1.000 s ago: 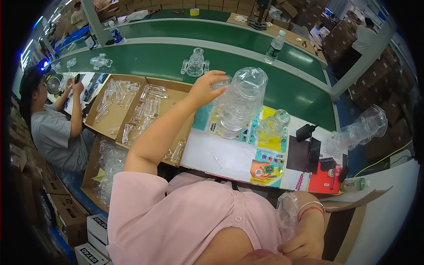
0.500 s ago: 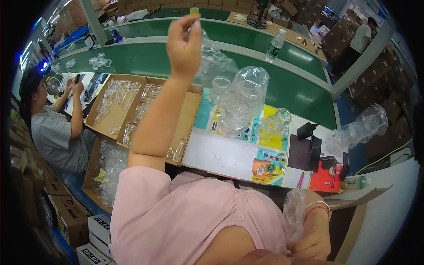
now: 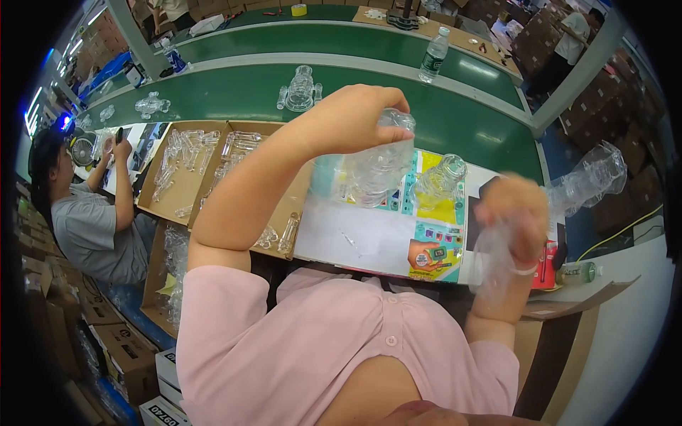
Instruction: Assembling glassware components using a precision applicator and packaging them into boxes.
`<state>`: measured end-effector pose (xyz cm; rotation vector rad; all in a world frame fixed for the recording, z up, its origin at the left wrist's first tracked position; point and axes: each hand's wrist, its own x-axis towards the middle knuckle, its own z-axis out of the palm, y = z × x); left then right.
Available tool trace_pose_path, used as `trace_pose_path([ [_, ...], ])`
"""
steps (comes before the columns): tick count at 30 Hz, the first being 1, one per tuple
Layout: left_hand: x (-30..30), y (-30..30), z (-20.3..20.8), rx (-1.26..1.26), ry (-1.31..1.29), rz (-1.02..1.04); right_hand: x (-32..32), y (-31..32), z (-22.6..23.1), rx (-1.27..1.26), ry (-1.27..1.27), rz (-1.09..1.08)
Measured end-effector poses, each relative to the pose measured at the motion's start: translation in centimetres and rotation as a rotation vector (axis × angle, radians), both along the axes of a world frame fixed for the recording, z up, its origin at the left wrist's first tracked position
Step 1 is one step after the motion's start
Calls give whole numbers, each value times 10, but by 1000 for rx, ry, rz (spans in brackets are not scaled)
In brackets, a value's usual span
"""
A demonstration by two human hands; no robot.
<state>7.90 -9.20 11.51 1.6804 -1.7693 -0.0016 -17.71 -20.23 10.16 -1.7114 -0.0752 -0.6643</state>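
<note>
My left hand (image 3: 380, 117) reaches across from the left, with its fingers curled round the top of a clear plastic stack of ribbed, cup-like pieces (image 3: 373, 174). Just right of that stack, another clear plastic piece (image 3: 440, 177) lies tilted on the printed sheets. My right hand (image 3: 515, 216), smeared by motion, is above the table's right side. From it hangs a crumpled, clear film-like plastic (image 3: 494, 263), also blurred. On the green belt beyond my left forearm stands a clear bottle-shaped piece (image 3: 300, 91) with side parts.
Cardboard trays (image 3: 234, 128) of small clear parts sit at left, near a seated co-worker (image 3: 96, 220). A water bottle (image 3: 434, 55) stands on the ledge behind the green belt (image 3: 472, 117). At right are a clear wrapped stack (image 3: 593, 177) and a green-tinted bottle (image 3: 579, 272).
My left hand has come down and rightward from its raised position to the clear stack. My right hand has risen from my lap with the plastic. The bottle-shaped piece on the belt now shows.
</note>
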Motion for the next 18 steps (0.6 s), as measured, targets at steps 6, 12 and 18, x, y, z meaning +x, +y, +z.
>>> trace_pose_path([
  [6, 0, -7, -7, 82, 63, 37, 56, -18, -10, -455, 304, -256],
  [12, 20, 15, 47, -461, 397, 52, 75, -19, -11, -501, 336, -338],
  [18, 73, 110, 92, -1058, 261, 326, 102, 2, -3, -680, 192, -279],
])
